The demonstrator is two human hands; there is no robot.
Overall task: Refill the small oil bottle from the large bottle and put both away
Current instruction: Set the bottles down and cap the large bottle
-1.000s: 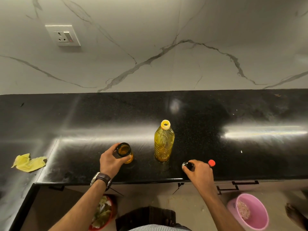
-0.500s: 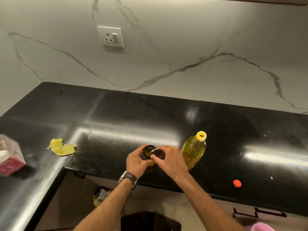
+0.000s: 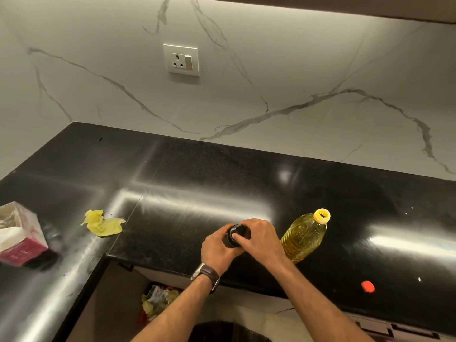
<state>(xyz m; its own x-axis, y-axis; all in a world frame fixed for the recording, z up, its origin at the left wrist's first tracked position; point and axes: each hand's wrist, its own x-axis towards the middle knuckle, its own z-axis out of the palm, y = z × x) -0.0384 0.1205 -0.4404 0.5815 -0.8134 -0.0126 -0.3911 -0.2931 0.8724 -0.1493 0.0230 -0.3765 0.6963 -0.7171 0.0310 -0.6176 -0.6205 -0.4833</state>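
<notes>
The small dark oil bottle (image 3: 230, 240) stands on the black counter (image 3: 187, 183) near its front edge, mostly hidden by my hands. My left hand (image 3: 217, 250) grips its body from the left. My right hand (image 3: 261, 239) holds the black cap (image 3: 238, 232) on top of the bottle's mouth, thumb and fingers around it. The large plastic bottle (image 3: 304, 236) of yellow oil stands just to the right of my right hand, uncapped, its yellow neck open. Its red cap (image 3: 367, 286) lies on the counter farther right, near the front edge.
A crumpled yellow cloth (image 3: 103, 223) lies on the counter to the left. A pink tissue box (image 3: 21, 234) sits at the far left. A wall socket (image 3: 181, 59) is on the marble backsplash. A bin with rubbish (image 3: 158, 301) stands below the counter.
My right hand carried the black cap from the counter's right side to the small bottle and set it on the mouth. The view swung left. The red cap stayed on the counter.
</notes>
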